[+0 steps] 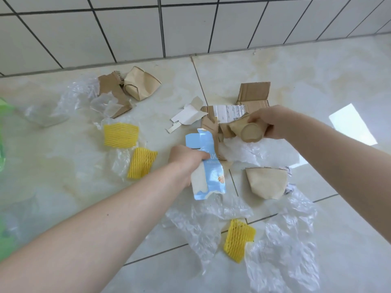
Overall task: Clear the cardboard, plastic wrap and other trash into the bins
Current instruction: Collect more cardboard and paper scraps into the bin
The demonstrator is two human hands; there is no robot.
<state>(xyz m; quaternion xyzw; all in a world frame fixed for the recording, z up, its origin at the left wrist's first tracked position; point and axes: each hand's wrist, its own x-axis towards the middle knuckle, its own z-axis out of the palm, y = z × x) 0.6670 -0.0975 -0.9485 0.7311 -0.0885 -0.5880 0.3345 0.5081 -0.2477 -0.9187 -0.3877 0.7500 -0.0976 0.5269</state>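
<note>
Trash lies scattered on a pale tiled floor. My left hand [186, 160] grips a flattened light-blue carton [208, 170] at its middle. My right hand [268, 121] is closed on a crushed brown paper cup [248, 132], held just above torn corrugated cardboard with a white label [229, 112]. Another squashed brown cup [266, 182] lies below my right hand. Two more crushed cups and torn cardboard [131, 87] sit near the wall. Three yellow foam nets [120, 135] [141, 162] [238, 240] and crumpled clear plastic wrap [281, 250] lie around.
A white tiled wall [127, 28] rises at the back. Green translucent plastic [3, 155] shows at the left edge. White paper scraps [188, 115] lie mid-floor. More clear wrap [69, 102] sits at the left, and white plastic [264, 151] under my right forearm.
</note>
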